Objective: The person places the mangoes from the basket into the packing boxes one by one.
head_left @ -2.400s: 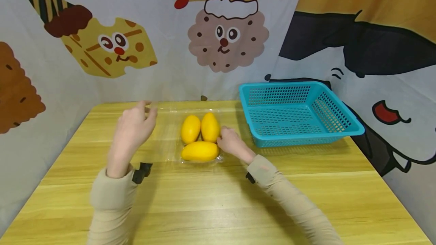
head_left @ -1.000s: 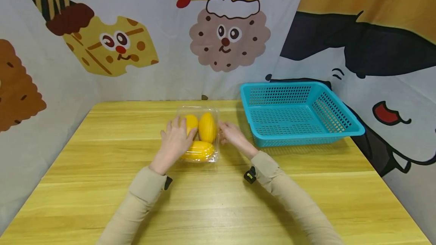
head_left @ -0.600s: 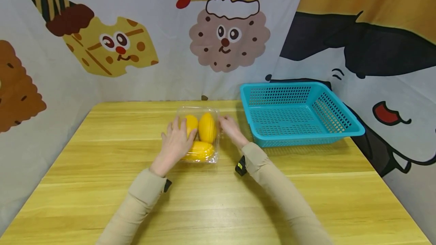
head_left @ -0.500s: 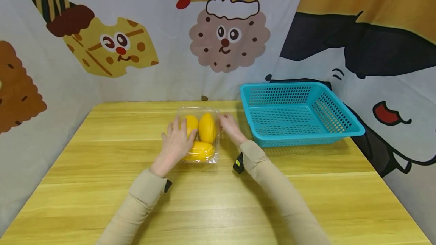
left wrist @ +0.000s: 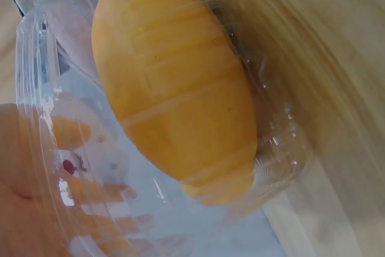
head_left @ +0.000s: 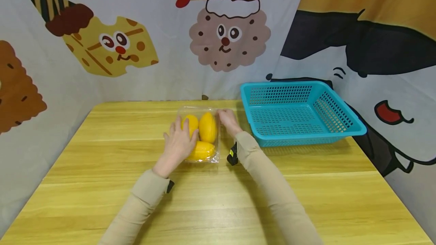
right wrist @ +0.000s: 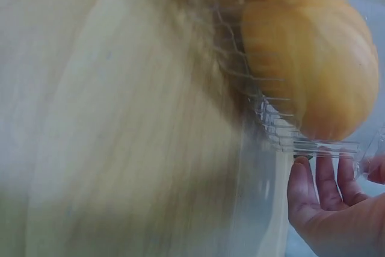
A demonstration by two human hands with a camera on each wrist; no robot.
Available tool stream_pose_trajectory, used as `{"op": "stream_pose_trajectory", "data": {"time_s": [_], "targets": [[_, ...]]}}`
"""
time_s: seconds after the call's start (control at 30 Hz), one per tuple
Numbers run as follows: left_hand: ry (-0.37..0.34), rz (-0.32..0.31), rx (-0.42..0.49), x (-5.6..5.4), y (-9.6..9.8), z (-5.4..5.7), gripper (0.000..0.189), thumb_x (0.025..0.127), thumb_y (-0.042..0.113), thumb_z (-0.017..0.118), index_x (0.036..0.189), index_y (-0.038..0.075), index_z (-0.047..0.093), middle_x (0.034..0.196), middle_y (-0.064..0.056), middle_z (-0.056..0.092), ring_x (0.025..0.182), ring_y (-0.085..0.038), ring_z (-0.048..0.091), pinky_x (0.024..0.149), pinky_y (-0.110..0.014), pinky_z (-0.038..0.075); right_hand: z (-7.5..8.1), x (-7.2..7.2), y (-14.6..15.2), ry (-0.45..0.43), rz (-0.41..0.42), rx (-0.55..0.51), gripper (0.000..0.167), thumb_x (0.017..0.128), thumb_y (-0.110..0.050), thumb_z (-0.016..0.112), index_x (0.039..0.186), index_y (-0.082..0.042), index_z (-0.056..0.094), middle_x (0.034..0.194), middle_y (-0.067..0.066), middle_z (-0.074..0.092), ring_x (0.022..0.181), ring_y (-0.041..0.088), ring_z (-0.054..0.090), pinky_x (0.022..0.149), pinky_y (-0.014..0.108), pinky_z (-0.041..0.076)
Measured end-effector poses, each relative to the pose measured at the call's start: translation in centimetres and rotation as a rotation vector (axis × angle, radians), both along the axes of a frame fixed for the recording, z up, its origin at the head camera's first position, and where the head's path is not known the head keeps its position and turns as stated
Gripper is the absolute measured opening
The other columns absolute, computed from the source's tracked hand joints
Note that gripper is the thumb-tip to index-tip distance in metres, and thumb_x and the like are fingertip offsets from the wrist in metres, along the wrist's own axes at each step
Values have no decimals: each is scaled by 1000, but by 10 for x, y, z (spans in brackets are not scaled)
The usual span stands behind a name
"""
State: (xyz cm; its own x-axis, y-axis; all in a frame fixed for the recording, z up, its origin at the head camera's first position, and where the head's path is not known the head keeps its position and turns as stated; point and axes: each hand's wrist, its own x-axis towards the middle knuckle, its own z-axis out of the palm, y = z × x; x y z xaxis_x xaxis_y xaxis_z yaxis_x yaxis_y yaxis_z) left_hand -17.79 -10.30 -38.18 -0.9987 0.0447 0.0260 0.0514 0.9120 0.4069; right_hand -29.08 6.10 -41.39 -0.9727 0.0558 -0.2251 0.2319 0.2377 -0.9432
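Note:
A clear plastic clamshell box [head_left: 216,157] with its lid down stands on the table. Inside lie three yellow mangoes, one across the front [head_left: 204,150], one at the back right [head_left: 207,127] and one at the back left, partly hidden. My left hand [head_left: 178,141] rests on the lid's left part with fingers spread. At the back right corner, my right hand [head_left: 228,119] has its fingers curled at the box's rim. Its fingertips [right wrist: 299,173] meet that rim in the right wrist view. The left wrist view shows a mango [left wrist: 174,82] close up through the plastic.
A turquoise perforated basket [head_left: 306,139] stands at the right of the wooden table [head_left: 218,207], close to the right hand. Behind the table hangs a cloth [head_left: 163,86] printed with cartoon figures.
The lid, spread open to the left at first, has come down over the mangoes. My left hand has moved right onto it. My right hand has slid backward along the box's right edge.

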Motion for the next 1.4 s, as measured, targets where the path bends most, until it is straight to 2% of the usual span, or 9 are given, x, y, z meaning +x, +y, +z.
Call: {"op": "stream_pose_trajectory", "data": {"time_s": [0.27,0.4,0.53,0.7,0.83,1.03,1.2,1.27,1.4], "targets": [[24,21,7,0,1,-2,66,99,43,37,148,-1,25,158,-22,10,139,-48,26,104,-72,27,4,-3,0,-16,9,16,23,87,-7,52,101,5,66,89,4,53,82,16,47,70,25,42],[10,27,33,-1,-2,-2,72,98,45,40,148,-3,22,158,-21,9,141,-45,24,104,-68,31,4,-5,1,-22,12,28,19,85,-5,54,95,5,65,87,5,50,81,18,45,74,31,44],[6,4,77,-6,-7,-4,77,96,47,44,148,-5,21,158,-23,10,140,-46,24,101,-66,36,4,-5,1,-34,8,20,10,84,-5,55,86,1,63,84,4,48,79,18,45,79,36,46],[-21,-7,167,-10,-14,-6,84,94,51,46,149,-4,15,157,-25,9,141,-46,22,108,-62,30,3,-3,2,-10,4,9,17,87,-6,53,93,3,65,86,4,52,79,16,47,75,31,46],[-46,1,205,-12,-16,-7,85,94,53,45,151,-1,12,157,-25,7,143,-45,18,112,-61,25,0,1,2,38,19,39,24,95,-13,47,98,3,65,86,5,53,78,16,47,70,26,44],[-6,4,232,-13,-15,-6,80,94,48,49,149,-3,19,157,-26,11,141,-46,22,113,-59,26,1,16,8,89,89,111,35,103,-29,37,99,-2,60,80,4,51,71,15,46,66,29,45],[8,-4,307,-15,-20,-5,75,94,41,54,147,-3,26,155,-26,17,139,-47,27,111,-60,28,6,37,14,96,169,183,38,103,-28,37,115,1,57,84,7,54,69,14,47,62,28,46],[9,-4,335,-16,-23,-5,74,93,39,55,146,-4,27,155,-25,18,139,-46,27,112,-59,27,7,46,16,94,202,226,42,102,-28,38,127,3,52,95,12,58,75,17,51,66,27,48],[13,2,349,-18,-25,-6,71,94,36,56,145,-5,29,155,-24,20,141,-43,25,114,-57,25,7,64,22,99,286,247,43,102,-26,39,133,3,47,112,19,61,90,27,60,79,35,53]]}}
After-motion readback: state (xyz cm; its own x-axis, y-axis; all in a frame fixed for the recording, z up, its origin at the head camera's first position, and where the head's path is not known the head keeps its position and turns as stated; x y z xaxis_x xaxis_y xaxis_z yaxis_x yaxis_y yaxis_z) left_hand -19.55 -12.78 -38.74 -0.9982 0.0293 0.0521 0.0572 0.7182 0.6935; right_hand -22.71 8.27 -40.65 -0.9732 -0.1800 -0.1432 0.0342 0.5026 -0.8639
